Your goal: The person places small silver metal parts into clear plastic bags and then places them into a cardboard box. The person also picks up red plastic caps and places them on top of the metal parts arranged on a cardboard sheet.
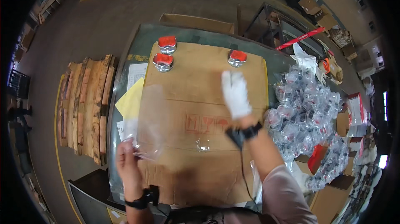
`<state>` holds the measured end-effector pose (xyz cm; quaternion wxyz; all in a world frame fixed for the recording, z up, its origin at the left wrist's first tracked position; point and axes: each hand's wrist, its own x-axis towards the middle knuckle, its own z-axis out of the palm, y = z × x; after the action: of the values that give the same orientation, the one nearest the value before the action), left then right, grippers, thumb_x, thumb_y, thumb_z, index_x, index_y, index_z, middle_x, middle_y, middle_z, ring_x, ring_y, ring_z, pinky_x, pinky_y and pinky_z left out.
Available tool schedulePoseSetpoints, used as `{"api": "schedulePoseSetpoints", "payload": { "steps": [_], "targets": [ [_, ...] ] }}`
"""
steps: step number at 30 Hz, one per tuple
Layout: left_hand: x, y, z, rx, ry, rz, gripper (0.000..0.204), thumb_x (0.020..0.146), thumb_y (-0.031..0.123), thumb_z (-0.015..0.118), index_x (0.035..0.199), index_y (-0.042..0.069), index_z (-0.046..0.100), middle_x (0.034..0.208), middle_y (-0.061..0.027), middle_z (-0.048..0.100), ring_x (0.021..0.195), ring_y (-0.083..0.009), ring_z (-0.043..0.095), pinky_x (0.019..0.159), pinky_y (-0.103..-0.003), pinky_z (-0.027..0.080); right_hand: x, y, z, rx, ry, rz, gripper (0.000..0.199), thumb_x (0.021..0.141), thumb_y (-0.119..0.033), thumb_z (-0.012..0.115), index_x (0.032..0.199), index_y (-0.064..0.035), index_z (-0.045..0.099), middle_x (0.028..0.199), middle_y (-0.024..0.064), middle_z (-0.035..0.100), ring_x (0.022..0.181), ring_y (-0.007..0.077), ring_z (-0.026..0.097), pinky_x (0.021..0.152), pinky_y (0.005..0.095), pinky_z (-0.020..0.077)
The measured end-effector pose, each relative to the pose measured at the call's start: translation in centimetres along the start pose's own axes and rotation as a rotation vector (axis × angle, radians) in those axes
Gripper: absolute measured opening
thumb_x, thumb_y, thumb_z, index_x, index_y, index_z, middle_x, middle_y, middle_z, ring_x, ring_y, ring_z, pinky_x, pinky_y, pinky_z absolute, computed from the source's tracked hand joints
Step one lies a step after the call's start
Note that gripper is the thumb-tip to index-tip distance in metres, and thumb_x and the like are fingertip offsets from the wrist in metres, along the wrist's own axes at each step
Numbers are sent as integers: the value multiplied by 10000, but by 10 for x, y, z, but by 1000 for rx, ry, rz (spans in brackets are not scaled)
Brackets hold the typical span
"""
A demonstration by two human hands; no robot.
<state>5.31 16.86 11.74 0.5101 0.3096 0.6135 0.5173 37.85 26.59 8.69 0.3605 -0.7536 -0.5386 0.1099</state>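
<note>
My left hand (127, 161) is bare and pinches the lower corner of a clear plastic bag (152, 120) that stands up over the left side of a brown cardboard sheet (200, 99). My right hand (234, 93) wears a white glove and reaches out flat over the cardboard, fingers together, holding nothing. It points toward a shiny metal part with a red cap (236, 57) at the far right of the sheet. Two more red-capped metal parts (167, 44) (163, 62) stand at the far left.
A heap of bagged clear parts (306, 111) lies right of the cardboard. A yellow sheet (132, 101) and white papers (135, 74) lie on the table's left side. Wooden planks (85, 105) rest on the floor at left. Cardboard boxes (354, 111) stand at right.
</note>
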Motion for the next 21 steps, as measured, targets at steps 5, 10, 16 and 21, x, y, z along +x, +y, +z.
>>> {"api": "schedulePoseSetpoints", "payload": {
  "steps": [5, 10, 16, 21],
  "targets": [
    [-15, 55, -24, 639, 35, 460, 150, 931, 44, 567, 1058, -11, 626, 679, 13, 508, 599, -68, 454, 569, -214, 398, 103, 95, 1, -616, -226, -106, 237, 908, -188, 462, 898, -56, 659, 948, 216, 670, 891, 386, 651, 756, 491, 527],
    [-38, 24, -10, 735, -280, 398, 162, 846, 1, 629, 1003, 9, 667, 840, -176, 674, 690, -277, 668, 613, -335, 520, 42, 31, -20, -384, -391, -140, 285, 873, -304, 566, 880, -31, 649, 911, 239, 659, 864, 409, 638, 741, 489, 507],
    [-100, -91, 29, 669, -602, 3, 242, 992, 165, 502, 1040, -12, 660, 848, -105, 673, 704, -125, 604, 664, -302, 508, -195, -57, -58, 269, -576, -48, 352, 863, -219, 623, 1048, 67, 534, 1010, 289, 613, 918, 442, 609, 792, 499, 485],
    [-112, -173, 7, 153, -313, -53, 300, 1013, 233, 487, 1080, -7, 654, 837, -29, 661, 724, -120, 578, 668, -296, 498, -303, -20, -34, 92, -613, -218, 458, 857, -224, 631, 1212, 40, 509, 1113, 232, 607, 1020, 417, 584, 901, 461, 466]
  ]
}}
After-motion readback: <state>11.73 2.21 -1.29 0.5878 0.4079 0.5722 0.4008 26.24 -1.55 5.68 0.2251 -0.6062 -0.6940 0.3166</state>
